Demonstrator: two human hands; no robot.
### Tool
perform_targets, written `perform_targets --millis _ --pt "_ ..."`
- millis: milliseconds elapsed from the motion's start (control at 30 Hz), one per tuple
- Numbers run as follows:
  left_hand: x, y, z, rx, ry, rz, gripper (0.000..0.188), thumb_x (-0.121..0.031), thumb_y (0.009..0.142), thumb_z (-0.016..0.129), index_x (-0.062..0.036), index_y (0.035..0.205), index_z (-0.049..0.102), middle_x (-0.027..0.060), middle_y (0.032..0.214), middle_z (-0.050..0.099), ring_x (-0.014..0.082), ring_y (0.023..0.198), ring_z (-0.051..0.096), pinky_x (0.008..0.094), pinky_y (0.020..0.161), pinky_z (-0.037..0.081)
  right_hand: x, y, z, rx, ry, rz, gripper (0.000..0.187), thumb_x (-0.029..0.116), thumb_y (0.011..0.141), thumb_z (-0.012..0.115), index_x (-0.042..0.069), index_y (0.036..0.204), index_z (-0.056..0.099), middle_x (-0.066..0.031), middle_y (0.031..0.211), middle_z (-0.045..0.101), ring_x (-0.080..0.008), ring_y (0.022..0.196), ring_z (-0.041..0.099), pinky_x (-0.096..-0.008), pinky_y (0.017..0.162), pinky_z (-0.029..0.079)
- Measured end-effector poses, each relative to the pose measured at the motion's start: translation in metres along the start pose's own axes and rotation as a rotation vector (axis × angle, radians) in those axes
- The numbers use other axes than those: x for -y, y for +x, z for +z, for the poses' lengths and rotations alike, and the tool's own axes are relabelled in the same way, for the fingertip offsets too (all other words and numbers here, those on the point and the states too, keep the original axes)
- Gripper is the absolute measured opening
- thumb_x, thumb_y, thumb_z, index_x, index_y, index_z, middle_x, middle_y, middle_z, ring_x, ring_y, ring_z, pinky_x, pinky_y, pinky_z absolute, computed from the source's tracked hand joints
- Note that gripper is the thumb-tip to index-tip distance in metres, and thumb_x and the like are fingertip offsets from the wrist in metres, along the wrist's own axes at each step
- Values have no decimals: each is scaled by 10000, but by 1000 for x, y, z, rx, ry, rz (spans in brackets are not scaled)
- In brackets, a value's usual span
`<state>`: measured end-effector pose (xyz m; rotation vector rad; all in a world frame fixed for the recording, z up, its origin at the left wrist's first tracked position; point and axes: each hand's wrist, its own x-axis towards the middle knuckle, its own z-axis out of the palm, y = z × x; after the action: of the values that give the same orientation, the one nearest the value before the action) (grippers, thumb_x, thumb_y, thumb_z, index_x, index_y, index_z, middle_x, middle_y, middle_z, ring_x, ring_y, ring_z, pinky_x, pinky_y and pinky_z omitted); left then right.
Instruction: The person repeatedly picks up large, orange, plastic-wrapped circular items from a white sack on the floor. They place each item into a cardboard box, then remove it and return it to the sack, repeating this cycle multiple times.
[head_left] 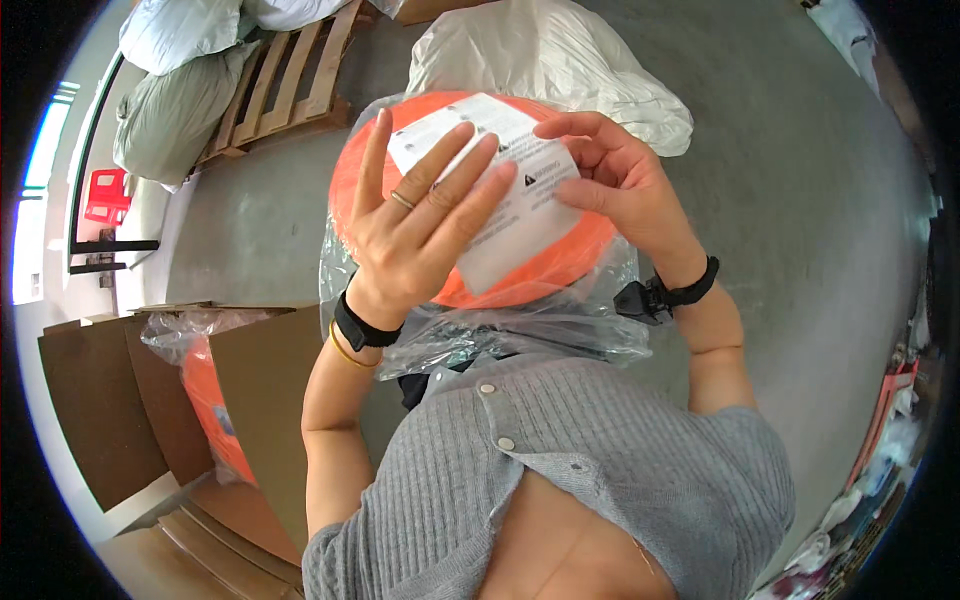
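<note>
A large round orange item [360,180] stands in front of me, with a clear plastic bag [560,330] bunched around its lower side. Over its top lies a white printed sheet [505,240] with warning triangles. My left hand [415,220] rests flat on the sheet, fingers spread. At the sheet's right edge, my right hand [620,185] pinches the paper between thumb and fingers. Both wrists wear black bands; the right one carries a small black device [645,300].
An open cardboard box [265,400] at the left holds another orange item [215,410] in plastic. Beyond the round item sits a white sack [540,55]. A wooden pallet [290,90] with stuffed bags [185,115] stands far left. Assorted goods line the right edge.
</note>
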<state>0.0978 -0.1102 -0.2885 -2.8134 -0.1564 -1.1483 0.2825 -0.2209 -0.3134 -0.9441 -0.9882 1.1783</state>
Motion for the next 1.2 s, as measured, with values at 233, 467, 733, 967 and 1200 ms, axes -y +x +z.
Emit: perform_targets --millis 233,467,733,967,1200 --pt "12 -23 -1 -96 -211 -218 202 -27 618 624 -62 816 638 44 741 651 179 716 631 365 785 472 -3 11 12 11 -137 42 344 19 764 639 -5 1082 510 -68 968 600 -110 902 576 -249 768 488" --pt "8 -42 -1 99 -492 -664 171 51 655 587 -7 810 624 88 744 650 166 695 628 254 657 472 -24 14 11 -78 -710 -325 167 30 736 667 51 892 612 -27 948 590 -90 828 567 -222 681 473" --pt "145 -94 -1 38 -1270 -1330 224 -90 864 450 20 999 591 115 951 630 169 819 618 283 711 489 -52 27 -92 -616 -412 -172 520 195 822 602 24 1250 361 -156 1166 461 -204 1044 493 -337 875 411" --pt "290 -175 83 655 -758 -1444 458 -411 851 518 -77 1164 506 99 1136 508 201 985 488 452 778 436 -204 -23 -203 -596 -862 545 953 410 789 607 -19 1362 -22 -259 1405 122 -325 1297 202 -371 1039 242" --pt "288 -224 167 619 -1296 -1924 424 -298 886 506 19 1166 472 125 1137 537 204 996 537 345 889 432 -227 -32 -188 -822 -686 527 891 353 778 633 -13 1365 71 -251 1386 196 -308 1281 247 -371 1024 269"
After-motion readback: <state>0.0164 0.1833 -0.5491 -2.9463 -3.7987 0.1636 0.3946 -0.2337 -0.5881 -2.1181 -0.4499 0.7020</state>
